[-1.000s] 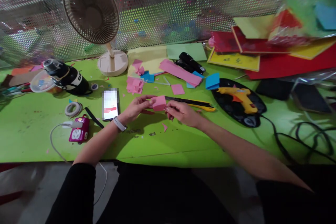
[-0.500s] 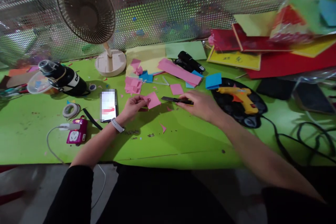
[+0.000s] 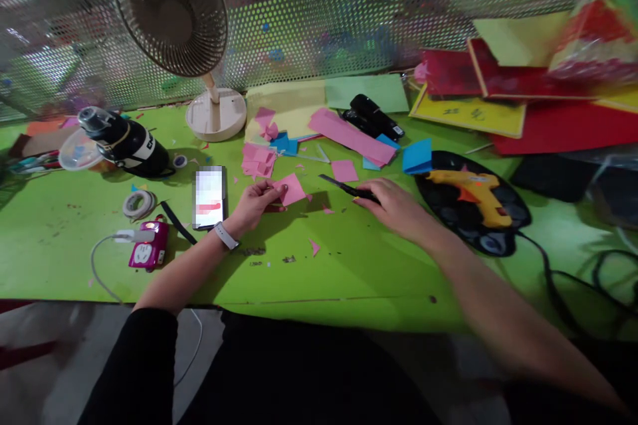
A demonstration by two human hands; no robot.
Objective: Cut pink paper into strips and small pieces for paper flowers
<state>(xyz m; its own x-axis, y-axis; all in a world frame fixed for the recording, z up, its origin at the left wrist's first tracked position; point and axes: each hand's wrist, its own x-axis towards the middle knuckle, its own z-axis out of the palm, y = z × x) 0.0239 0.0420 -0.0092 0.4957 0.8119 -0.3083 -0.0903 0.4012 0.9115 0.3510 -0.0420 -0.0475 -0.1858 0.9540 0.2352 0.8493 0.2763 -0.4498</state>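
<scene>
My left hand [image 3: 256, 204] pinches a small pink paper piece [image 3: 291, 190] between thumb and fingers, held a little above the green table [image 3: 319, 282]. To its right, my right hand [image 3: 387, 200] is closed round the black handle of a cutter knife [image 3: 349, 190]. The dark blade points left toward the pink piece and stands apart from it. Behind the hands lie a pink square [image 3: 344, 170], a pile of pink papers [image 3: 258, 161] and pink strips [image 3: 353, 137]. A pink scrap [image 3: 314, 248] lies on the table in front.
A fan [image 3: 216, 114], a black bottle [image 3: 130, 149], a tape roll [image 3: 138, 204], a phone [image 3: 209, 198] and a magenta socket block [image 3: 149, 246] stand or lie at left. At right, a yellow glue gun [image 3: 476, 194] rests on a black tray, its cable beside it. Coloured boards [image 3: 468, 113] lie behind.
My right hand and the knife have moved right, farther from the pink piece, and the blade tilts more. My left hand keeps its pinch. The view has shifted slightly.
</scene>
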